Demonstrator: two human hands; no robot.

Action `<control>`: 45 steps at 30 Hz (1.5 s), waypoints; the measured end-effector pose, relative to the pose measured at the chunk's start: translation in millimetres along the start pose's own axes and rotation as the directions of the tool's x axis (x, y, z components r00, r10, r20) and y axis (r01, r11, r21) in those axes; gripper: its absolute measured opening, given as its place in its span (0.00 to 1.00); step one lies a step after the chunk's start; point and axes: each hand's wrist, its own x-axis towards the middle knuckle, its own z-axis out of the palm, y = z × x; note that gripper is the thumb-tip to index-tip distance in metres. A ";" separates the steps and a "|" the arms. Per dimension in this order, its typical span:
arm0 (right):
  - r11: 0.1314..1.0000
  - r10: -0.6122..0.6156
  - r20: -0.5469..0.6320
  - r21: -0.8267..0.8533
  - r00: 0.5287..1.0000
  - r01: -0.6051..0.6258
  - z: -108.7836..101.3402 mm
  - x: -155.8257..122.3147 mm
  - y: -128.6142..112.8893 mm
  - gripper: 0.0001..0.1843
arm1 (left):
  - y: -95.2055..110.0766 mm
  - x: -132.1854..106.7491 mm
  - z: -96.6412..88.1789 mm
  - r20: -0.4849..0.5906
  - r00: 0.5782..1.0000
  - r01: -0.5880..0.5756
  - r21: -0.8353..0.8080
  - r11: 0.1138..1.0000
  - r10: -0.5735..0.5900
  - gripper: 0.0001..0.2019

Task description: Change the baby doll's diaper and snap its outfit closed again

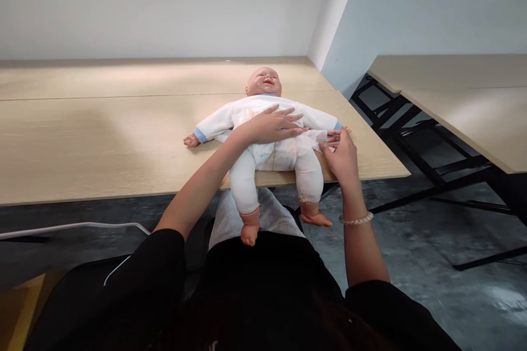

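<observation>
A baby doll [263, 83] in a white romper with blue cuffs lies on its back on the wooden table [102, 137], legs hanging over the front edge. My left hand [274, 125] rests flat on the doll's belly, fingers stretched out. My right hand [340, 152] sits at the doll's hip on the right side, fingers pinching the white cloth [319, 137] near the doll's arm. A beaded bracelet [356, 220] circles my right wrist.
A second wooden table [461, 93] on black metal legs stands to the right across a gap of dark floor. A white cable [74, 226] runs along the floor at left. White walls stand behind the tables.
</observation>
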 end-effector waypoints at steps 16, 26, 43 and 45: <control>0.982 -0.057 0.154 0.184 0.986 0.028 7.9 37.4 -125.5 0.23 | -11.3 5.9 7.1 -0.040 0.986 0.165 0.041 0.986 -0.163 0.34; 0.992 -0.120 0.233 -0.022 0.965 0.128 15.2 23.8 -144.4 0.19 | -14.9 4.2 7.1 -0.058 0.987 0.145 -0.059 0.988 -0.149 0.34; 0.863 -0.465 0.222 -0.105 0.857 0.495 31.8 -43.9 -115.1 0.28 | -37.2 -114.1 44.2 -0.531 0.671 0.287 -0.458 0.842 -0.517 0.20; 0.823 -0.493 0.252 -0.174 0.833 0.540 31.8 -51.0 -109.1 0.30 | -40.8 -133.4 55.2 -0.460 0.708 0.352 -0.426 0.833 -0.535 0.19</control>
